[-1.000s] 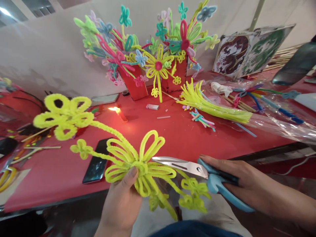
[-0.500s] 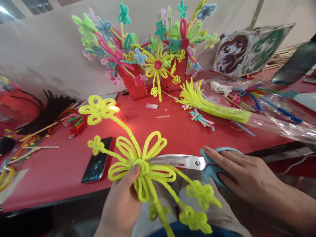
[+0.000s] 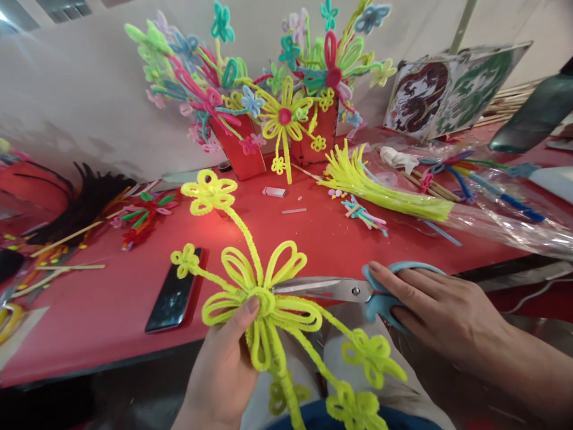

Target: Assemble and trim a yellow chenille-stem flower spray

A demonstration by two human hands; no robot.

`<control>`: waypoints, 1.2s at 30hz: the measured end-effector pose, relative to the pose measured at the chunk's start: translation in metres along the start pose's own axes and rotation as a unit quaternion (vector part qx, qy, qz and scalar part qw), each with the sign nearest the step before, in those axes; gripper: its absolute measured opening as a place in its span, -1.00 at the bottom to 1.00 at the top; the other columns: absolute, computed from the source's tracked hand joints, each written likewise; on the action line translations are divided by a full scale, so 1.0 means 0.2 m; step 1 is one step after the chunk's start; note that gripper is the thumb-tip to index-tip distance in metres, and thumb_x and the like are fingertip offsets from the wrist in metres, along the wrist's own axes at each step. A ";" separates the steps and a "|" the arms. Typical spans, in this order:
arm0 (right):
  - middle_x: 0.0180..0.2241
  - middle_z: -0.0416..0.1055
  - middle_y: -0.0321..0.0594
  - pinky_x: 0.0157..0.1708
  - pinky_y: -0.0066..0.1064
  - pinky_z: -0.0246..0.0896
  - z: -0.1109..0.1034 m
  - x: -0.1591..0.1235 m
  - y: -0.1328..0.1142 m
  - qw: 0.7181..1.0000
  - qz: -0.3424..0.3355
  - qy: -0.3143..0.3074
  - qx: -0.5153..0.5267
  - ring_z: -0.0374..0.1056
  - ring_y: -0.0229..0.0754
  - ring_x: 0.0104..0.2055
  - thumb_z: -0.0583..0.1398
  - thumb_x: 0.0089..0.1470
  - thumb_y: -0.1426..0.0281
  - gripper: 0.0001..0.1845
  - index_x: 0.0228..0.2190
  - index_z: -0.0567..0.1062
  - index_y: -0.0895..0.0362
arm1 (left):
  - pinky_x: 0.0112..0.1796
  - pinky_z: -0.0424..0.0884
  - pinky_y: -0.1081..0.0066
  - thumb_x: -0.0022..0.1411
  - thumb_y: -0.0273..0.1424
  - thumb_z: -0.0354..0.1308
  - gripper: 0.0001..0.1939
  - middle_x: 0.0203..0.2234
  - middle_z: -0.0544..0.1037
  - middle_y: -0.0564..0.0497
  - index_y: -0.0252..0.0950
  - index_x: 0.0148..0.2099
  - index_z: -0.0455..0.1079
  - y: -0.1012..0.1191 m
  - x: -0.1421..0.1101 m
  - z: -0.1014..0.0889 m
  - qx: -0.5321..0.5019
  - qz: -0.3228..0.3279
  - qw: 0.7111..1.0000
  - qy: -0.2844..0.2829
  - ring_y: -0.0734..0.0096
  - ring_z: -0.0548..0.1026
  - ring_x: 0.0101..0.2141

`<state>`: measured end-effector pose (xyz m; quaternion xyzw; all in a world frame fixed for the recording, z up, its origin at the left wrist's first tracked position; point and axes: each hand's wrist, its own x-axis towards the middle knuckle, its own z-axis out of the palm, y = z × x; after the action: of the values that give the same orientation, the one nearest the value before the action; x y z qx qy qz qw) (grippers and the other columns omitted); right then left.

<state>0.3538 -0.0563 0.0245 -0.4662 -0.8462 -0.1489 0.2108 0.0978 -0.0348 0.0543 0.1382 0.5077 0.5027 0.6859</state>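
Observation:
My left hand (image 3: 228, 358) pinches a yellow pipe-cleaner flower (image 3: 261, 303) near its coiled centre, thumb on the front. Looped petals surround the centre, and several stems carry smaller flowers outward; a thick wrapped stem runs down. My right hand (image 3: 441, 307) grips the light-blue handles of a pair of scissors (image 3: 340, 289). The blades look closed or nearly so, and their tips reach the flower just right of its centre, between petals. Whether they touch the wire there I cannot tell.
A black phone (image 3: 172, 298) lies on the red table (image 3: 111, 310) at left. Behind stand red pots (image 3: 239, 146) of pipe-cleaner flowers. A yellow pipe-cleaner bundle (image 3: 389, 194) lies right, near a dark bottle (image 3: 532, 116). A white lighter-like piece (image 3: 274, 192) sits mid-table.
The yellow flower has tilted so its top blossom moves right, now covering the glow behind it. Both hands keep their hold, and the scissors stay at the flower's centre.

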 end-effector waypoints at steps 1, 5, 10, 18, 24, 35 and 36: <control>-0.49 0.42 -0.21 -0.52 -0.44 0.22 0.00 0.00 0.00 1.000 -0.001 -0.001 -0.007 0.39 -0.19 -0.47 -0.05 0.12 0.44 -0.62 -0.01 0.23 0.19 | -0.30 0.50 0.33 -0.14 -0.49 0.30 -0.76 -0.44 0.60 -0.05 -0.34 -0.30 0.49 0.00 0.00 0.00 -0.003 -0.005 1.000 0.000 0.16 0.55 -0.31; -0.47 0.43 -0.22 -0.50 -0.45 0.20 0.00 -0.01 0.01 1.000 0.000 -0.011 -0.024 0.39 -0.19 -0.44 -0.05 0.12 0.43 -0.61 0.01 0.21 0.16 | -0.26 0.49 0.27 -0.11 -0.51 0.28 -0.78 -0.39 0.61 -0.08 -0.35 -0.30 0.49 0.00 0.01 0.00 -0.015 -0.026 1.000 0.004 0.13 0.54 -0.29; -0.51 0.42 -0.24 -0.52 -0.44 0.16 0.01 -0.01 0.02 0.999 -0.007 -0.006 -0.037 0.38 -0.20 -0.46 -0.05 0.13 0.42 -0.62 0.01 0.22 0.15 | -0.25 0.48 0.20 -0.04 -0.53 0.22 -0.86 -0.42 0.61 -0.11 -0.37 -0.34 0.49 -0.01 0.01 0.01 -0.005 -0.040 0.999 0.016 0.11 0.55 -0.31; -0.54 0.40 -0.26 -0.54 -0.46 0.14 0.02 -0.02 0.02 0.999 -0.025 0.020 -0.024 0.35 -0.23 -0.53 -0.05 0.15 0.42 -0.62 0.01 0.24 0.22 | -0.32 0.51 0.31 -0.05 -0.55 0.22 -0.91 -0.44 0.61 -0.10 -0.37 -0.39 0.49 -0.02 0.01 0.01 -0.012 -0.058 0.998 0.019 0.15 0.56 -0.35; -0.49 0.43 -0.22 -0.53 -0.49 0.18 0.03 -0.02 0.03 1.000 0.001 0.018 0.011 0.36 -0.25 -0.51 -0.10 0.15 0.44 -0.60 0.02 0.21 0.23 | -0.39 0.51 0.39 -0.04 -0.56 0.20 -0.94 -0.55 0.59 -0.07 -0.38 -0.43 0.49 -0.02 0.01 0.01 -0.013 -0.054 0.998 0.027 0.22 0.57 -0.43; -0.49 0.41 -0.22 -0.51 -0.44 0.17 0.00 -0.02 0.03 1.000 -0.009 0.004 -0.019 0.37 -0.20 -0.47 -0.10 0.17 0.41 -0.64 -0.03 0.25 0.20 | -0.35 0.50 0.34 -0.24 -0.47 0.36 -0.78 -0.45 0.61 -0.12 -0.37 -0.41 0.52 -0.01 0.02 0.01 0.006 -0.047 0.999 0.011 0.11 0.55 -0.34; -0.50 0.40 -0.23 -0.51 -0.44 0.16 0.00 -0.01 0.03 1.000 -0.014 0.008 -0.022 0.37 -0.21 -0.48 -0.10 0.17 0.41 -0.65 -0.03 0.25 0.20 | -0.35 0.50 0.34 -0.25 -0.46 0.37 -0.77 -0.45 0.61 -0.12 -0.37 -0.41 0.52 -0.01 0.02 0.01 0.009 -0.044 0.999 0.011 0.10 0.55 -0.34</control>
<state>0.3596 -0.0555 0.0232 -0.4576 -0.8475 -0.1742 0.2049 0.0997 -0.0326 0.0516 0.1164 0.5253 0.4690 0.7004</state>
